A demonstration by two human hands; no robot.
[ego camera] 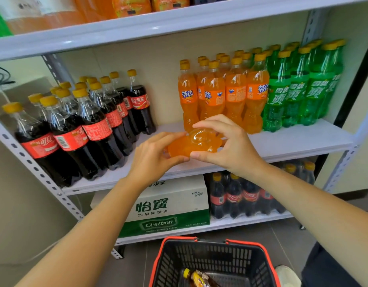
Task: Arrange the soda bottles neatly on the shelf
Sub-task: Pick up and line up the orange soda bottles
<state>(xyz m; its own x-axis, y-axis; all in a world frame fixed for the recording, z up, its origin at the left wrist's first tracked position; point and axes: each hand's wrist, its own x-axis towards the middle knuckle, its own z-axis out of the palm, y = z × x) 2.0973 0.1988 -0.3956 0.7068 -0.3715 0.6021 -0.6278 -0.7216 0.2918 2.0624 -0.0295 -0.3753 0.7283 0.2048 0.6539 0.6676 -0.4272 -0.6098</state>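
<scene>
An orange soda bottle (194,142) is held in both hands just above the middle shelf (293,141), its base turned toward me. My left hand (152,156) grips its left side. My right hand (226,141) holds its right side with fingers curled over the top and thumb under. Behind it stand several upright orange soda bottles (222,94). Green soda bottles (299,85) fill the shelf's right end. Cola bottles (79,125) with yellow caps crowd the left end.
A bare strip of shelf lies between the cola and orange groups. Below sit a green-and-white water carton (168,208) and a wrapped cola pack (243,197). A black basket with red rim (212,264) stands on the floor, holding a bottle. The upper shelf (137,27) hangs close overhead.
</scene>
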